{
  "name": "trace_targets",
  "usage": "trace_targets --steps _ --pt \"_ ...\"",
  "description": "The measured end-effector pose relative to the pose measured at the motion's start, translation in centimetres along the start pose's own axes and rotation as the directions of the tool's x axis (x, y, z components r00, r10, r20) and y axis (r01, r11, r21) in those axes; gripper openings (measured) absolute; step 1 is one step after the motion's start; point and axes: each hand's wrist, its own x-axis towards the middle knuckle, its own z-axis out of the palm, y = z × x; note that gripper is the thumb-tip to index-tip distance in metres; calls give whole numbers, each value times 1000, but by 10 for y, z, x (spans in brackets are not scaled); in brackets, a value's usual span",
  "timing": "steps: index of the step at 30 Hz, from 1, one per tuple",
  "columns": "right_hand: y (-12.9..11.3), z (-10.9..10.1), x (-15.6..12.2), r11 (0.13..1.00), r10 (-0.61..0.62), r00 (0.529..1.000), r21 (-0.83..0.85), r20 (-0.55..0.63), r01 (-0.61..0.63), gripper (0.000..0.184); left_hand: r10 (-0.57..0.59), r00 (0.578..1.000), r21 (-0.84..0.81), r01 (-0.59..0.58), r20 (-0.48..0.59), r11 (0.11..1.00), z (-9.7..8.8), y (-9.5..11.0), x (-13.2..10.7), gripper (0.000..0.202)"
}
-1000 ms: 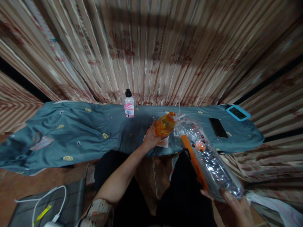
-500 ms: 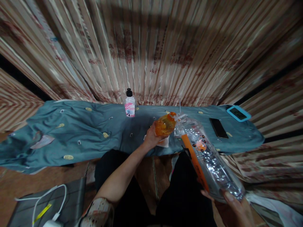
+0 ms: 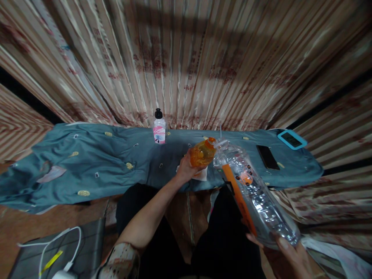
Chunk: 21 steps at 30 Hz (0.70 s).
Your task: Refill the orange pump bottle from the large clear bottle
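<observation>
My left hand (image 3: 186,168) is wrapped round a small orange see-through bottle (image 3: 202,154), which tilts with its mouth up and to the right. In my right hand (image 3: 286,248) is the bottom end of a large clear plastic bottle (image 3: 255,190) with an orange label strip. That bottle slants up and left, and its neck meets the mouth of the orange one; whether liquid passes between them I cannot make out. Under my left hand lies a white tissue (image 3: 200,175), partly hidden. A pink-labelled bottle with a black cap (image 3: 159,130) stands upright to the left.
A teal patterned cloth (image 3: 116,155) covers the long bench. Toward its right end lie a black phone (image 3: 267,157) and a blue-framed digital timer (image 3: 292,139). A pale scrap (image 3: 51,173) rests at the left. Behind hangs a striped curtain (image 3: 180,69). A white cable (image 3: 80,240) sits at lower left.
</observation>
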Motion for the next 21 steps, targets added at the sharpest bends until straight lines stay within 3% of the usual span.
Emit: trace_targets --steps 5,10,14,21 --pt "3 2 -1 1000 4 998 5 -63 -4 43 5 1000 4 -6 4 1000 0 -1 0 69" --pt "3 5 -1 1000 24 991 20 -135 -21 50 -10 1000 -14 10 7 1000 0 -1 0 69" --pt "2 3 -5 1000 2 998 12 -68 -1 42 1 1000 -25 -1 7 1000 0 -1 0 68" --pt "7 -7 -3 999 24 999 -27 -46 -26 50 11 1000 -38 -11 6 999 0 -3 1 69"
